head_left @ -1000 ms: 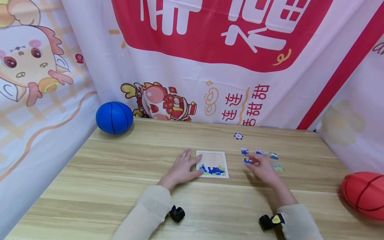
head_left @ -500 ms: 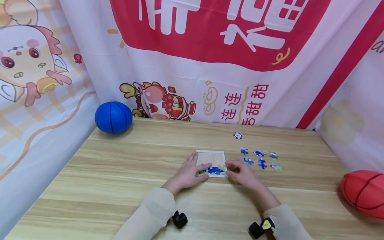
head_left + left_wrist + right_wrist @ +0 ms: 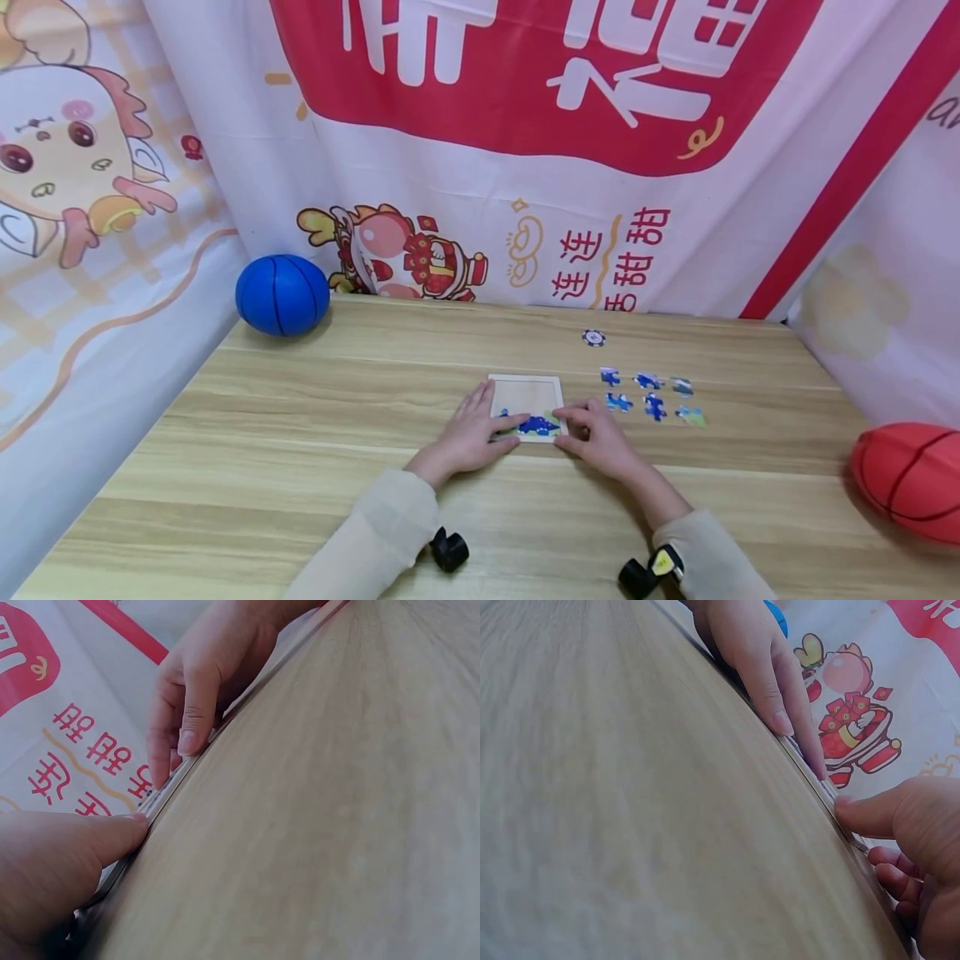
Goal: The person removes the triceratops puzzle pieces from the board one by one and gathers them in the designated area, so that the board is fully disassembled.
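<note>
Right hand (image 3: 600,437) moved onto puzzle tray (image 3: 527,392) | tray flat, square-on | left hand (image 3: 468,433) fingers flat, right curled, both on tray

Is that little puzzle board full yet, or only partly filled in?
Partly filled. The puzzle board has pieces only along its near edge; its far part is bare, and six loose pieces lie to its right.
</note>
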A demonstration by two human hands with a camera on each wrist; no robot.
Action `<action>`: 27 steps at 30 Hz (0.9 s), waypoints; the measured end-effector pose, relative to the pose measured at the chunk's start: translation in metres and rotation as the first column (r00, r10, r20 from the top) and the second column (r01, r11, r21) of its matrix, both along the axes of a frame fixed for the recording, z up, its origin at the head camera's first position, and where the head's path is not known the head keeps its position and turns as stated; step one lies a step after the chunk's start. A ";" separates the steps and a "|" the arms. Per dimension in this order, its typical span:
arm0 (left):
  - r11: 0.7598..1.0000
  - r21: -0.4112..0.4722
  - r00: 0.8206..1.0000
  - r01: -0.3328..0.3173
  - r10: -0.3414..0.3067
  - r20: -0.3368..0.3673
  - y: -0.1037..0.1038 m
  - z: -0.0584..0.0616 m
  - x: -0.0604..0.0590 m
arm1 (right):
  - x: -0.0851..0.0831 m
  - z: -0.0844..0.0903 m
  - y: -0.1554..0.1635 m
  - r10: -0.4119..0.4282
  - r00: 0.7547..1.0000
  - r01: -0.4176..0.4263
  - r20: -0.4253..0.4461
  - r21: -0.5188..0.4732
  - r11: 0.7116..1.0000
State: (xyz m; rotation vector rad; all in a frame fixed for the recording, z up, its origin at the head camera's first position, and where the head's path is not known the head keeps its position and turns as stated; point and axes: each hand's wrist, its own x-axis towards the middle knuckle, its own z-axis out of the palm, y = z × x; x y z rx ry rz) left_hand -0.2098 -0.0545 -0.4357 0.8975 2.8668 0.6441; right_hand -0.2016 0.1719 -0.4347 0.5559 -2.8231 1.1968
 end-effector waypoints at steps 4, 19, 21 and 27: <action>1.000 -0.003 1.000 -0.005 0.005 -0.003 0.000 -0.001 0.000 | 0.000 -0.001 -0.001 -0.011 1.000 0.011 -0.007 0.027 1.000; 1.000 -0.001 1.000 -0.022 0.022 0.008 0.003 0.003 0.001 | 0.003 -0.002 -0.008 -0.078 0.996 0.081 -0.052 0.052 0.995; 1.000 0.005 1.000 -0.023 0.023 0.009 0.002 0.003 0.002 | 0.003 -0.003 -0.008 -0.082 0.995 0.084 -0.053 0.027 0.996; 1.000 0.009 1.000 -0.022 0.022 0.012 0.002 0.003 0.002 | 0.002 -0.005 -0.010 -0.089 0.996 0.089 0.004 -0.072 0.993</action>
